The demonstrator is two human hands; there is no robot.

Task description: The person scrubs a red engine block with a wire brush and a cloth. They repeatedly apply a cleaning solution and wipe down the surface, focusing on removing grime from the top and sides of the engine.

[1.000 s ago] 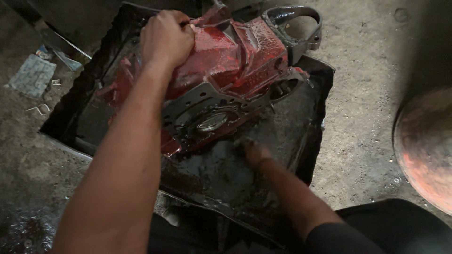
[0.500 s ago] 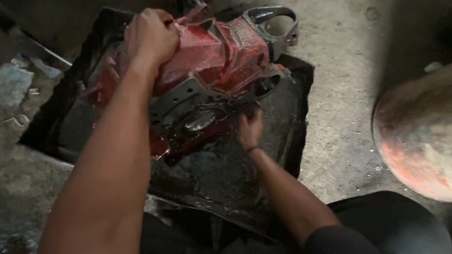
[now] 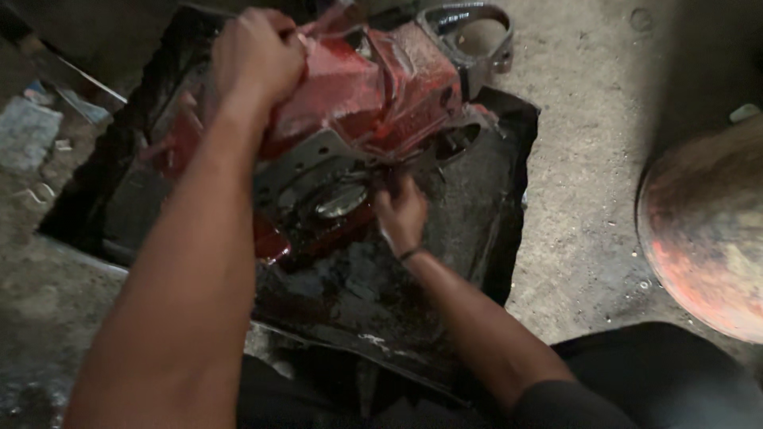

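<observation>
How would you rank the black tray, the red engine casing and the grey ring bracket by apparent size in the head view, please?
1. Black tray, the widest, lying under the rest.
2. Red engine casing, held by the left hand; the right hand touches its underside.
3. Grey ring bracket, clearly smallest.

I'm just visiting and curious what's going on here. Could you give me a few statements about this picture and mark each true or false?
1. The left hand grips the top of the red casting. True.
2. The right hand rests on the floor outside the tray. False: it is over the black tray, its fingers at the casting's lower face.
3. The casting sits in a dark, oily tray. True.
4. The casting is blue. False: it is red with bare grey metal faces.
5. A round rusty object lies to the right on the concrete floor. True.
</observation>
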